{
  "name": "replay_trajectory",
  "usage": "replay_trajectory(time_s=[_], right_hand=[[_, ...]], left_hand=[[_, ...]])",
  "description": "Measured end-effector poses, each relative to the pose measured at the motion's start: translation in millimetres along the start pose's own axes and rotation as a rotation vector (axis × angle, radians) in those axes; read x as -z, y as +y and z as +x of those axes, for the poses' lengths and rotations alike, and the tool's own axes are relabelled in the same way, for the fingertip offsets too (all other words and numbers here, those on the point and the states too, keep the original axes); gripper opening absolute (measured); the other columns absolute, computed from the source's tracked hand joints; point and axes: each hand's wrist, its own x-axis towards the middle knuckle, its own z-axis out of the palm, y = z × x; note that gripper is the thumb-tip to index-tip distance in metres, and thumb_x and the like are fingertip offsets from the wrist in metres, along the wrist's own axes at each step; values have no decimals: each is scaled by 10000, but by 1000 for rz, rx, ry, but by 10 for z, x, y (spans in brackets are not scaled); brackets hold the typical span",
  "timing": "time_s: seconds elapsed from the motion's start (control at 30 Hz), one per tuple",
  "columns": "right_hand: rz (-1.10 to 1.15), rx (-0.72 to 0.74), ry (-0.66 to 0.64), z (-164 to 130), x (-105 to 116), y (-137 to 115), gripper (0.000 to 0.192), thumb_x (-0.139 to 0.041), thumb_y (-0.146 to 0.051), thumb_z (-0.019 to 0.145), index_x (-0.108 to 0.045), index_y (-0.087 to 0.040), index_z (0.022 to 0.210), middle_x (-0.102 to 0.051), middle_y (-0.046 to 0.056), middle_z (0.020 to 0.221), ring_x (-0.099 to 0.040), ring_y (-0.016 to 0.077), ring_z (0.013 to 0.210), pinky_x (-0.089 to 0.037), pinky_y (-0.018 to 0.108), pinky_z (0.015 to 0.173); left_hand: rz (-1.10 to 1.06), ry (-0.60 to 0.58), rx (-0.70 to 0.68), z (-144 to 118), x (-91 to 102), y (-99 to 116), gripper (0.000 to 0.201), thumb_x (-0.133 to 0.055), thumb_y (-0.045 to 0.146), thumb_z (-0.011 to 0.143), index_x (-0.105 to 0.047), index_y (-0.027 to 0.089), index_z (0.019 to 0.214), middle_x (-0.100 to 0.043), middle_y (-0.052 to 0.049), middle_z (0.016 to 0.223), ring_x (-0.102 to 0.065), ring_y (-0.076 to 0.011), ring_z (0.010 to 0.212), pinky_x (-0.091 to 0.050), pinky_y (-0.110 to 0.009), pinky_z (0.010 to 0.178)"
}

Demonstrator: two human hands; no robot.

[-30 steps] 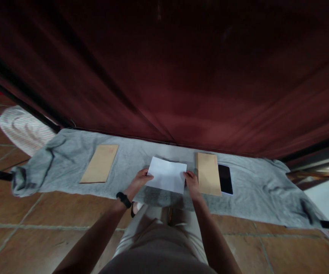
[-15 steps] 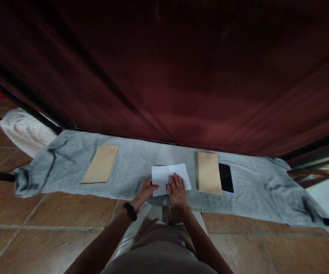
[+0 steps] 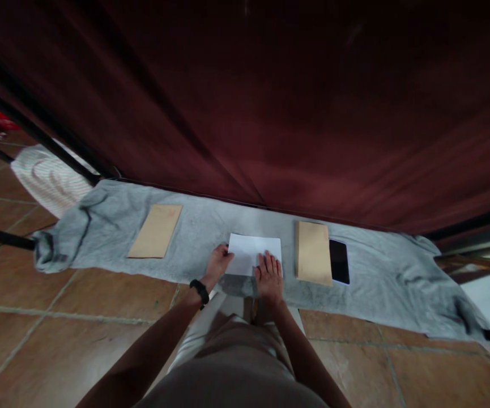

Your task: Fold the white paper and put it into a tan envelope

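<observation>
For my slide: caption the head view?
Both hands press white paper flat on a grey towel.

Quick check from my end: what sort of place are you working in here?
Likely a room in a home, worked at floor level. A grey towel lies spread on terracotta floor tiles against a dark red curtain, and both hands press a white paper flat on it between two brown envelopes.
</observation>
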Motion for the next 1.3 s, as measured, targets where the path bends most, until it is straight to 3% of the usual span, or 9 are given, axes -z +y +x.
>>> replay_trajectory(time_s=[0.07,0.17,0.27,0.33,0.47,0.87,1.0,1.1,1.3], right_hand=[[0,4,-1,-8,1,0,502,-406,-303,1058,-459,-176,1542,-411,154,1615,-357,291,1502,-270,522,1214],[3,-2,-9,-10,8,-19,512,-387,-303,1058,-441,-183,1552,-386,149,1629,-360,304,1499,-253,561,1214],[-9,-23,-37,-9,18,-43,519,-373,-306,1055,-434,-189,1557,-381,145,1632,-346,321,1504,-215,605,1214],[-17,-32,-54,-8,25,-56,522,-350,-279,1050,-431,-193,1559,-385,134,1632,-341,318,1506,-191,608,1220],[-19,-39,-62,-8,43,-68,528,-332,-265,1045,-434,-201,1559,-410,127,1621,-357,317,1494,-190,603,1220],[-36,-35,29,-169,70,111,558,-370,-387,1069,-412,-135,1564,-363,208,1630,-371,351,1476,-314,561,1170],[-50,-43,3,-194,88,134,565,-384,-386,1067,-397,-138,1574,-365,209,1628,-372,351,1477,-315,560,1177],[-50,-58,-17,-186,100,128,568,-393,-384,1062,-389,-144,1577,-354,201,1636,-376,346,1477,-316,554,1181],[-60,-41,24,-199,69,135,567,-400,-394,1066,-349,-177,1587,-365,177,1636,-364,327,1486,-321,549,1179]], left_hand=[[100,88,-35,-54,-38,24,337,-637,165,797,-654,150,1134,-694,-118,1028,-661,-302,1046,-493,-437,946],[407,175,-310,-190,-158,71,487,-534,163,915,-537,161,1403,-529,-183,1455,-481,-312,1380,-378,-471,1144],[695,23,-631,-309,-351,78,514,-456,220,996,-459,192,1509,-351,-134,1641,-263,-310,1541,-284,-496,1224],[805,-110,-721,-349,-475,50,519,-445,249,1013,-448,225,1532,-345,-99,1657,-212,-310,1564,-230,-528,1246],[896,-168,-717,-341,-557,-35,504,-436,331,1040,-459,248,1536,-379,-87,1646,-264,-288,1553,-181,-528,1264],[844,-49,-608,-197,-168,-197,590,-434,415,1029,-428,150,1557,-353,-141,1648,-274,-292,1551,-170,-480,1269],[800,-60,-626,-69,-199,-46,554,-400,346,1032,-450,105,1528,-390,-163,1628,-278,-293,1547,-159,-472,1271],[778,-114,-638,91,-266,142,533,-399,277,1017,-453,98,1516,-476,-175,1565,-370,-288,1495,-190,-464,1258],[890,-213,-585,348,-309,427,430,-507,179,930,-611,153,1346,-595,-170,1390,-508,-326,1332,-314,-483,1167]])
